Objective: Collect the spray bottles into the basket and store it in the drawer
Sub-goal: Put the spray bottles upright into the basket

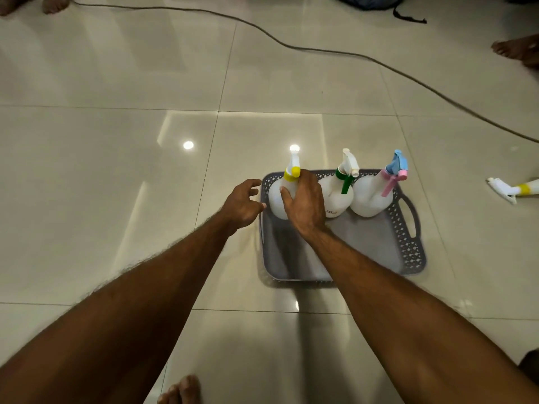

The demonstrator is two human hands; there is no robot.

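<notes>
A grey perforated basket (407, 228) with side handles sits on the tiled floor. Three white spray bottles stand upright along its far wall: a yellow-collared bottle (277, 196) at the left, a green-trigger bottle (338, 196) in the middle, a blue-and-pink bottle (369, 196) at the right. My right hand (304, 204) is wrapped around the yellow-collared bottle. My left hand (243, 204) hovers open just outside the basket's left rim. Another yellow-collared bottle (516, 189) lies on its side on the floor at the right edge.
A dark cable (320, 51) snakes across the floor beyond the basket. Other people's bare feet show at the top left (32, 4) and upper right (519, 51). My own foot (180, 390) is at the bottom. A dark bag (373, 2) lies at the top.
</notes>
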